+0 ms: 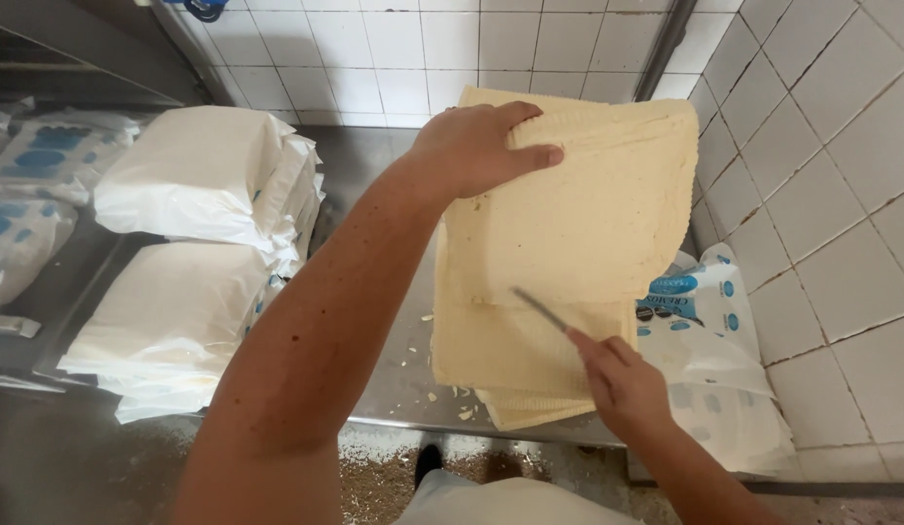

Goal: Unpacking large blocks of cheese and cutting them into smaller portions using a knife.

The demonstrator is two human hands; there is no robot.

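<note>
Over at the right end of the steel counter [374,185], hard against the tiled wall, sits a stack of big pale yellow cheese slabs [515,355]. Left hand [476,146] reaches out with the arm nearly straight, fingers curled over the far edge of the top slab [588,209] and thumb pressed on its face, so it's tipped up off the pile. Right hand [617,374] comes in low from the near edge, fingers closed round the handle of a thin knife [541,309], blade lying across the slab underneath. Crumbs are scattered just beside the stack. White wrapped blocks [194,243] piled toward the counter's left side, and printed plastic bags [709,360] slumped in the right corner.
</note>
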